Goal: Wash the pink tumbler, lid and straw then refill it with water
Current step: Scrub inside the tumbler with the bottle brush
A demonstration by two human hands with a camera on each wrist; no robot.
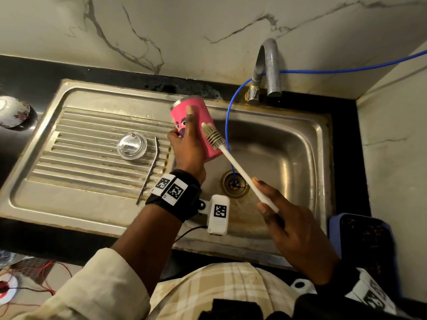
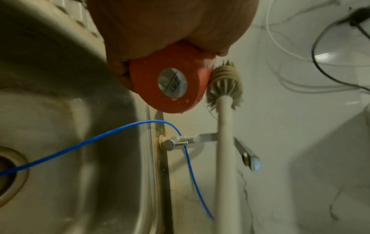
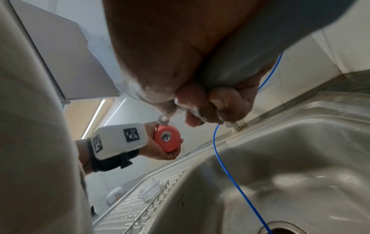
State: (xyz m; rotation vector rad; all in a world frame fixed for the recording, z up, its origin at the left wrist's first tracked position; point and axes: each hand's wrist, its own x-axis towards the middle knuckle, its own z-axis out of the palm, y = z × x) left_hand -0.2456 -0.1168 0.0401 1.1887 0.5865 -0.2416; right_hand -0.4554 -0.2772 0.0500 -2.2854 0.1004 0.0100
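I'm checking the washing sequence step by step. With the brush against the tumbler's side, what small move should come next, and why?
Probably stroke the white long-handled brush, held by the right hand, along the outer wall of the pink tumbler. The left hand grips the tumbler over the steel sink, bristles touch its side, and the tap shows no water.

Right hand (image 3: 200, 98) grips a brush handle (image 3: 240, 63) — its bristles (image 3: 163, 120) touch the pink tumbler (image 3: 167, 138).
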